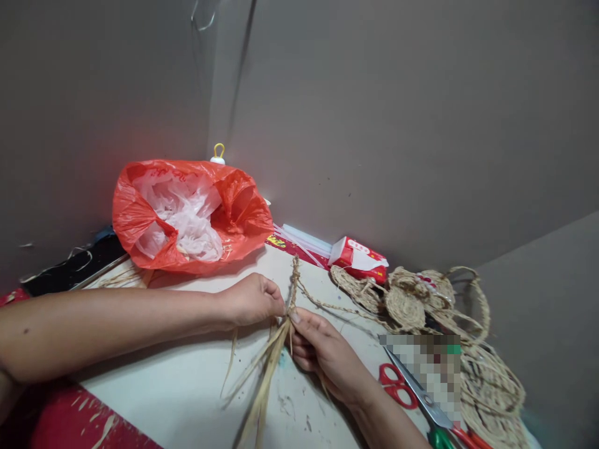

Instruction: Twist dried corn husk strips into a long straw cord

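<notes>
Straw braid (295, 275), head view: pale plant fibre, standing upright from the fingertips near the middle of the white bench (159, 386).
Loose strands (266, 393): fanned out below the braid toward the near edge, flat and unplaited.
Left hand (256, 300): fingers drawn together at the braid's lower end, apparently on a loose strand; exactly which one is hidden.
Right hand (322, 350): thumb and forefinger pinching the point where braid and strands meet, other fingers curled beneath.
Finished part: a short length above the fingertips, knotted and tight.
Unfinished part: everything below them, by the look of it the longer share; work judged to be partway.
Cord (333, 305): twisted, running from beside the braid toward the coils; whether joined to either cannot be told.
Coils (406, 310): several round, wound pieces heaped at right, seemingly complete.
Scissors, red-handled (397, 396): lying beside the right forearm.
Scissors, long-bladed (418, 390): just beside the red pair, partly under a blurred patch.
Tissue pack (344, 254): red and white, at the back, near the coils.
Bag (250, 218): red plastic, gaping, white plastic (194, 215) inside, behind the left forearm.
</notes>
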`<state>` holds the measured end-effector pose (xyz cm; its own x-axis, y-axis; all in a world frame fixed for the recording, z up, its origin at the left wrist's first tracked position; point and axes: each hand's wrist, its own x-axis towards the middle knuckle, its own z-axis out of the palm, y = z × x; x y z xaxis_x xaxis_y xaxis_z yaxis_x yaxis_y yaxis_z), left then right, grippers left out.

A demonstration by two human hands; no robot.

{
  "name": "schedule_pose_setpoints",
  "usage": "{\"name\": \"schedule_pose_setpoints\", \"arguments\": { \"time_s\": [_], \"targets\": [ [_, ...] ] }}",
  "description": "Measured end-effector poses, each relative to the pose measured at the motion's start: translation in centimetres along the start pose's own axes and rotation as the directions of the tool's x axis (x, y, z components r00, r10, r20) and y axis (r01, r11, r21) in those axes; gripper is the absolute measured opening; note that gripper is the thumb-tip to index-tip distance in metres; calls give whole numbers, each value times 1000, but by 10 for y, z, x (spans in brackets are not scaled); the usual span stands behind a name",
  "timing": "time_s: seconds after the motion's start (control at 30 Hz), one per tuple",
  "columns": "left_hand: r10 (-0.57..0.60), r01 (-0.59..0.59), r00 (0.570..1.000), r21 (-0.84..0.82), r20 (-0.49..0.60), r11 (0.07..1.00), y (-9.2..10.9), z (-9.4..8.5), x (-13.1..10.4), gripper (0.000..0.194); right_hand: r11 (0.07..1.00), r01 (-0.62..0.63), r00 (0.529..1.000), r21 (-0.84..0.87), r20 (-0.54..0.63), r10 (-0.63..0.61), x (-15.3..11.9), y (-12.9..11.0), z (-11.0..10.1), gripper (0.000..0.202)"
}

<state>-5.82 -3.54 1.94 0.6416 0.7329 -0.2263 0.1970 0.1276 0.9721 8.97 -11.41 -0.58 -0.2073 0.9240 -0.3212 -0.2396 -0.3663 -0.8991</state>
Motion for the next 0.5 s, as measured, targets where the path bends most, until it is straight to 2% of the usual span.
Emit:
{"name": "schedule_pose_setpoints", "arguments": {
  "time_s": [0.23,0.4,0.5],
  "targets": [
    [20,-25,999,225,25,974,6,-4,1,8,975,64,982,-212,-163,-100,2,6,4,45],
    [9,-17,1000,309,28,951,9,-1,-2,13,979,56,954,-198,-277,-111,3,9,10,40],
    [-101,85,994,252,49,964,11,9,-8,10,988,56,959,-145,-268,-93,3,9,14,39]
  ]
}}
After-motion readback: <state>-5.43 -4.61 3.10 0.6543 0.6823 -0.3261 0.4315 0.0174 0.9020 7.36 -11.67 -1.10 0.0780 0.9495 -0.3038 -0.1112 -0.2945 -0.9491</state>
